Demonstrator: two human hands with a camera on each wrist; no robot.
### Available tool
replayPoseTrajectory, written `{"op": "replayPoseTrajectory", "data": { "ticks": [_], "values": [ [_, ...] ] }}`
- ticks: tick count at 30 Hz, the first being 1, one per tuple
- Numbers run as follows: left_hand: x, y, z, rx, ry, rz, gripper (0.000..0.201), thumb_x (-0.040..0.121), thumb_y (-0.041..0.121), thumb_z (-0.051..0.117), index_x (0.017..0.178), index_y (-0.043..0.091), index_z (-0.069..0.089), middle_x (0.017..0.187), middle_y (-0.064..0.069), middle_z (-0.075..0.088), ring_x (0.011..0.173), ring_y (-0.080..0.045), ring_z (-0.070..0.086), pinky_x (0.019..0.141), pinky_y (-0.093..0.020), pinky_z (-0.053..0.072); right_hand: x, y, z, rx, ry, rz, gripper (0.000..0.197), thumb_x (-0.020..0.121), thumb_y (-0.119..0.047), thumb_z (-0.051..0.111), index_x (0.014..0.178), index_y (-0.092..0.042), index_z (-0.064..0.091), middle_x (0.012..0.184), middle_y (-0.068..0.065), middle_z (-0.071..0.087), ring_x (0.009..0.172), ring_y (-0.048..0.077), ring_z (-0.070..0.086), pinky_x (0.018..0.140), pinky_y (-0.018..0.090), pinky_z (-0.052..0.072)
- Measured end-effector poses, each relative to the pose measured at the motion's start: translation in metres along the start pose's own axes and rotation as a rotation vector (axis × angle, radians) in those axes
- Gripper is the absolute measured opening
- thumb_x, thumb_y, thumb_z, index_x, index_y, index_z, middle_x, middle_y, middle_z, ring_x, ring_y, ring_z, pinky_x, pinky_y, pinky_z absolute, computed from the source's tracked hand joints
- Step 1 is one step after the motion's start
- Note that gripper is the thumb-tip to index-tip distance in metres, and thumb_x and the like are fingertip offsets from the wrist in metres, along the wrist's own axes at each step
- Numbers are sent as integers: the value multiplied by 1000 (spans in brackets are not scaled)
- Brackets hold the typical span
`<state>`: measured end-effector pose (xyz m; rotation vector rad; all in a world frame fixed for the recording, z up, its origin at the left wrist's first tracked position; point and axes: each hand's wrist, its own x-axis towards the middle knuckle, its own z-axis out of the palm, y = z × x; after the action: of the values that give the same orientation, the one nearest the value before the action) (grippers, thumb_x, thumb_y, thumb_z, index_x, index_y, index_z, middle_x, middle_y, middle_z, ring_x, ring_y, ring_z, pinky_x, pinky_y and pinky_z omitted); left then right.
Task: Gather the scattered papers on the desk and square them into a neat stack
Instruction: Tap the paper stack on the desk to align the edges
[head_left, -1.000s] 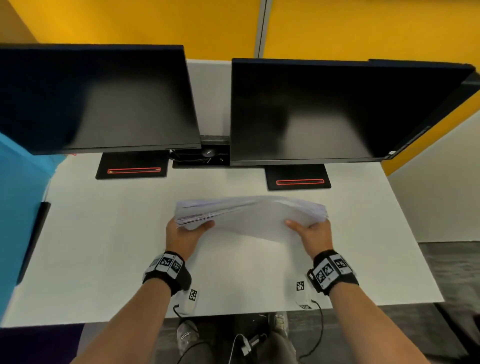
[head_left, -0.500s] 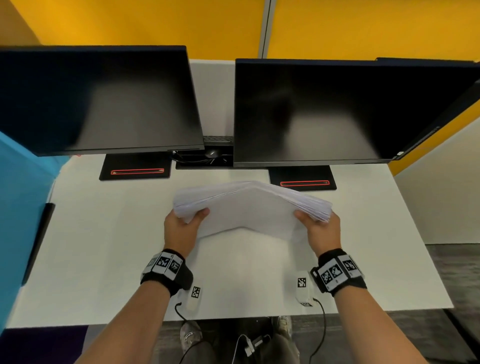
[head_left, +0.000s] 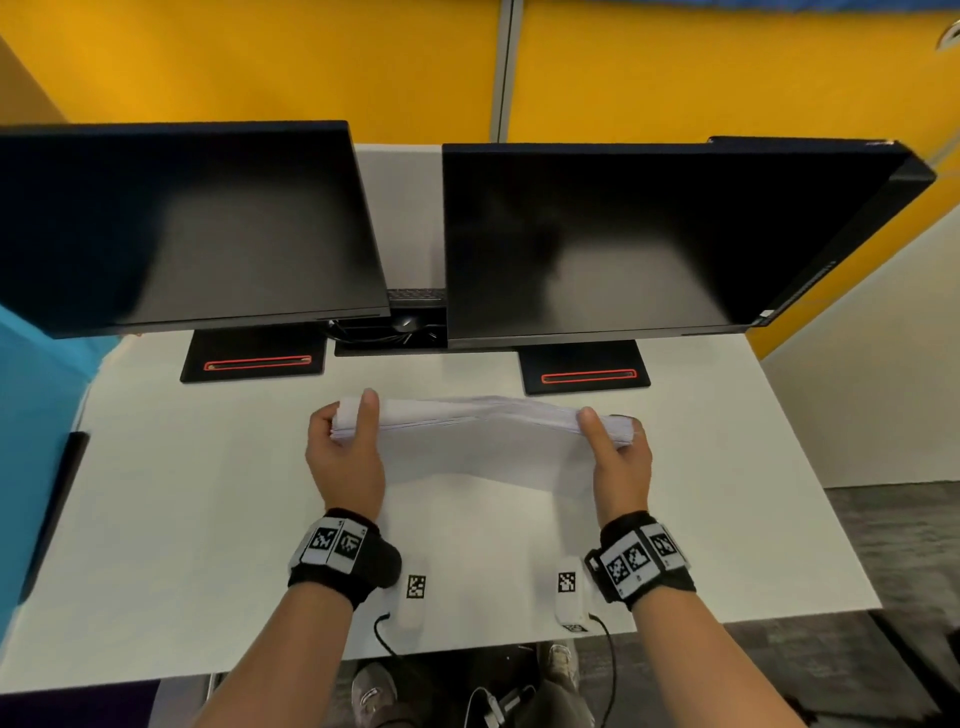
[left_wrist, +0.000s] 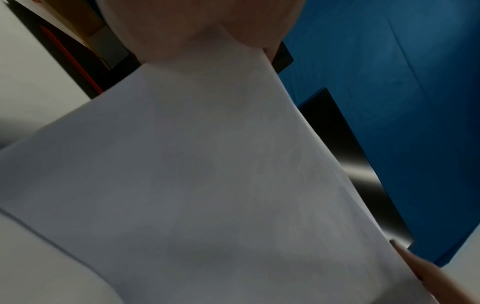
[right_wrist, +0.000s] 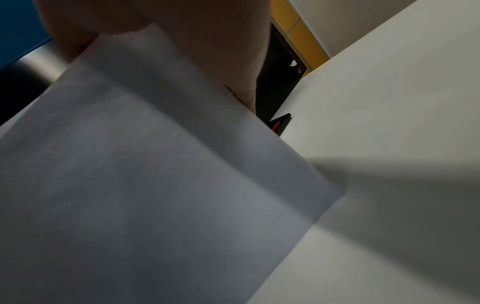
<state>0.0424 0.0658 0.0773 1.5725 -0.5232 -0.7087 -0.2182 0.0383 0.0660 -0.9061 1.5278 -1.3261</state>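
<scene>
We see the white bench (head_left: 156, 519) under two dark monitors (head_left: 182, 223). Above it we hold the paper stack (head_left: 483, 431) on edge, left hand (head_left: 345, 457) and right hand (head_left: 621, 462) each gripping one end.

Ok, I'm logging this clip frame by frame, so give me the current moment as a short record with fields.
paper stack: gathered, held on edge, lower edge towards the desk, top bowed
left hand: grips the stack's left end
right hand: grips the stack's right end
desk: white; no loose sheets visible on it
monitors: two, dark, behind the stack
task state: papers gathered; squaring under way
</scene>
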Motion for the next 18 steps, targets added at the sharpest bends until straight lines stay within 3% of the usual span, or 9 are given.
{"op": "replayPoseTrajectory", "data": {
  "ticks": [2, 4, 8, 11, 13, 15, 18],
  "values": [
    [3, 3, 0, -37, 4, 1, 33, 86, 55, 62, 93, 23, 60, 89, 7, 60, 85, -17, 58, 90, -52, 54, 3, -1, 3, 13, 62, 8, 27, 88, -37, 71, 86, -14, 57, 79, -4, 58, 72, 11, 54, 74, 27, 43],
    [5, 4, 0, -78, -9, 2, 38, 82, 59, 61, 87, 21, 59, 86, 4, 62, 83, -18, 60, 88, -53, 53, 5, -3, 5, 43, 85, 10, 26, 88, -37, 68, 84, -14, 56, 76, -5, 55, 71, 12, 51, 74, 28, 42],
    [6, 4, 2, -74, 15, -7, 19, 84, 38, 68, 88, 21, 61, 88, 5, 64, 86, -19, 60, 94, -54, 50, 10, -3, 6, 0, 103, -2, 18, 91, -30, 64, 85, -14, 56, 79, -2, 54, 75, 14, 50, 77, 30, 41],
    [5, 2, 0, -127, -4, 8, 12, 89, 31, 62, 100, 26, 60, 99, 4, 66, 96, -16, 62, 99, -52, 48, 11, -4, 6, 25, 115, -6, 23, 86, -37, 61, 86, -15, 57, 82, -2, 54, 77, 14, 49, 77, 28, 39],
    [-1, 4, 0, -125, -79, 48, 29, 91, 24, 67, 115, 24, 52, 104, 3, 64, 92, -5, 64, 94, -42, 53, 9, -5, 5, 14, 92, -19, 26, 88, -36, 64, 93, -11, 59, 85, -3, 56, 79, 13, 52, 76, 26, 40],
    [-3, 2, 3, -106, -107, 37, 53, 81, 22, 78, 123, 25, 46, 110, -1, 61, 92, -8, 65, 86, -34, 56, 8, -4, 4, -7, 60, -37, 32, 85, -36, 70, 99, -8, 60, 89, -3, 61, 80, 10, 56, 77, 24, 42],
    [-3, 2, 8, -70, -31, 37, 56, 78, 23, 81, 121, 30, 46, 112, 4, 57, 95, -9, 62, 86, -31, 57, 7, -3, 1, -12, 9, -47, 50, 73, -48, 75, 104, -13, 59, 96, -2, 63, 86, 11, 59, 82, 25, 45]
  ]
}}
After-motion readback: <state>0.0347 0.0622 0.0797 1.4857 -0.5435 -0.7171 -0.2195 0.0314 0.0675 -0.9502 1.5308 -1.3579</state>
